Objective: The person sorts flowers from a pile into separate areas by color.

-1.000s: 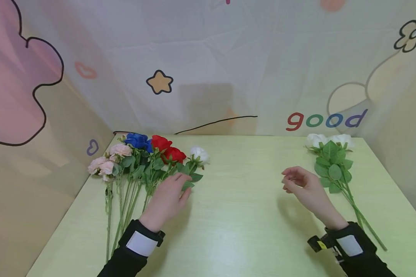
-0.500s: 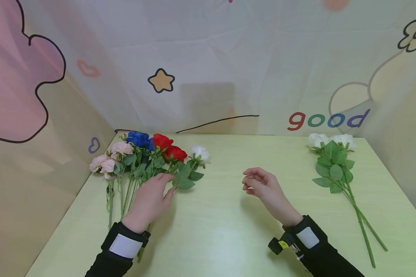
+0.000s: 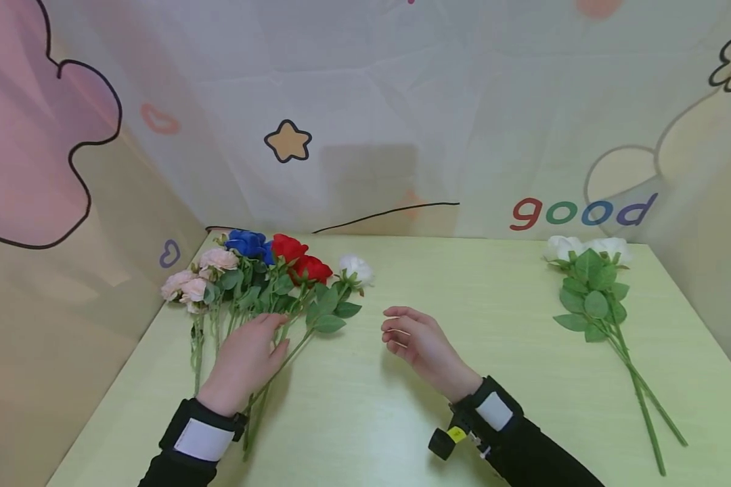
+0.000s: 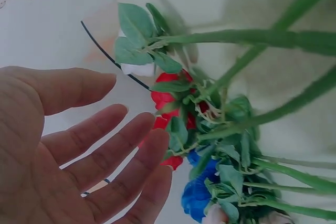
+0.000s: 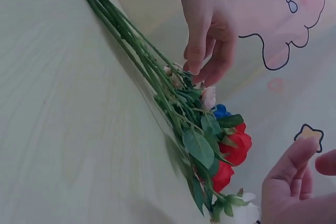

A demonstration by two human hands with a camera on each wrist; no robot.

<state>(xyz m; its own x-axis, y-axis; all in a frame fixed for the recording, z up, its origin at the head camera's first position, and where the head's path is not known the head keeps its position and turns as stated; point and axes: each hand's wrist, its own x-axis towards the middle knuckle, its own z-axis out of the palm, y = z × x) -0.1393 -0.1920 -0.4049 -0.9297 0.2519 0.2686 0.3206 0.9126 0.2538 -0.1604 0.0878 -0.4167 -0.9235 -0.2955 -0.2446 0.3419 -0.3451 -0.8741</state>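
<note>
My left hand (image 3: 248, 363) hovers above the stems of a flower pile on the left of the table. Its fingers (image 4: 94, 150) are spread and hold nothing in the left wrist view. The pile has pale pink roses (image 3: 183, 287), a blue rose (image 3: 246, 243), red roses (image 3: 309, 269) and one white rose (image 3: 356, 269) with a leafy stem. My right hand (image 3: 428, 348) is raised to the right of the pile, fingers loosely bent with nothing in them. Part of the stems is hidden beneath my left hand and wrist.
Two white roses (image 3: 563, 248) with crossed stems (image 3: 636, 385) lie on the right side of the pale table (image 3: 353, 419). A printed cloth backdrop (image 3: 365, 108) rises behind the table's far edge.
My right hand has moved left from beside the two white roses toward the middle. The left hand has drawn left and slightly toward me, uncovering the white rose's leaves and stem.
</note>
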